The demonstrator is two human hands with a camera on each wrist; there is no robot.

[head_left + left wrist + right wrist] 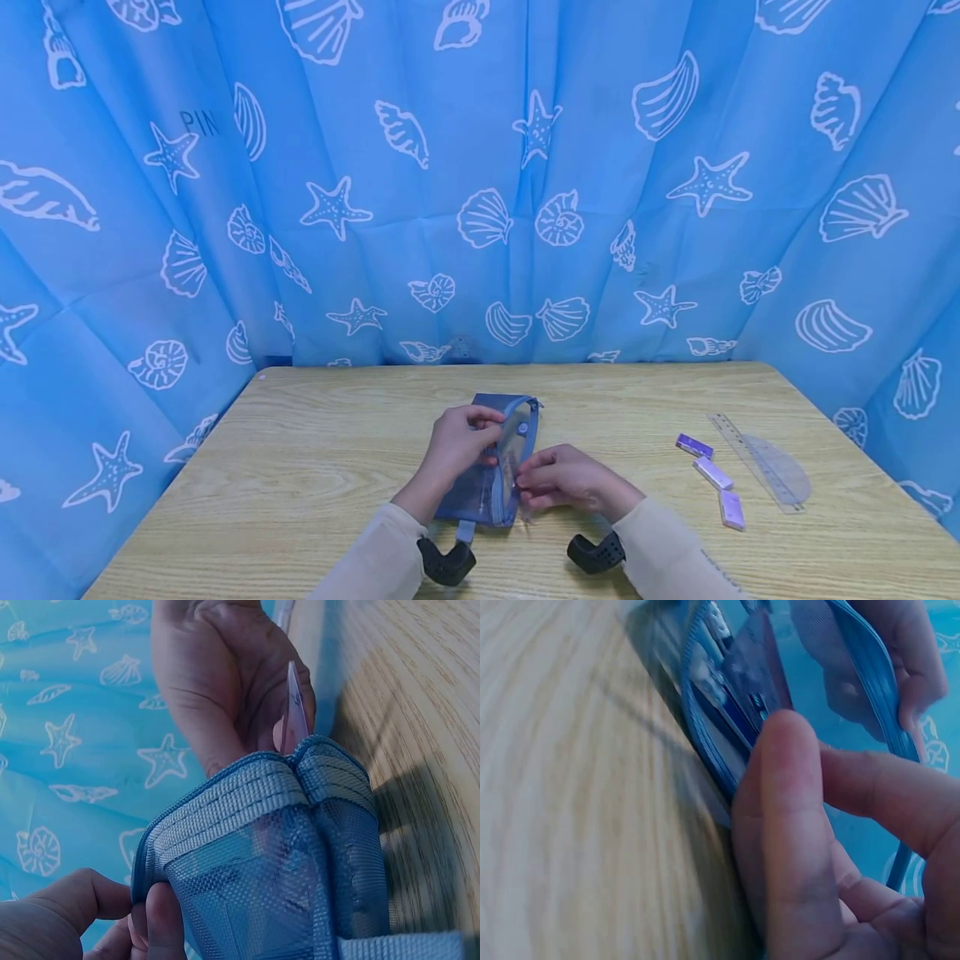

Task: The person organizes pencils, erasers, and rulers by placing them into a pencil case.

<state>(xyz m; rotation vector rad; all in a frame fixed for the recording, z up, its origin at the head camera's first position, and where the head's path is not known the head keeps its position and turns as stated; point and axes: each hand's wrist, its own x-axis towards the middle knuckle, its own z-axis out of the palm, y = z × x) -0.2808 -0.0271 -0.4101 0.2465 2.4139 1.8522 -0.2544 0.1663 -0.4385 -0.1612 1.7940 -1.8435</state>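
Observation:
A blue mesh zip pouch point(467, 496) is held above the table with its zipped mouth spread open. My left hand point(459, 442) pinches one edge of that mouth between thumb and fingers. At the opposite side, my right hand point(566, 479) pinches a clear, pointed set square point(297, 712) with dark tick marks. Part of the set square lies inside the mouth; its lower part is hidden by the mesh. In the right wrist view, several slim pen-like items point(731, 712) show inside the pouch beside the set square point(759, 664).
On the right of the wooden table point(315, 467) lie a clear ruler point(752, 462) and a clear protractor point(785, 471). Left of them are a dark purple small block point(694, 445) and two lilac ones point(712, 472). A blue shell-print curtain point(420, 267) hangs behind the table.

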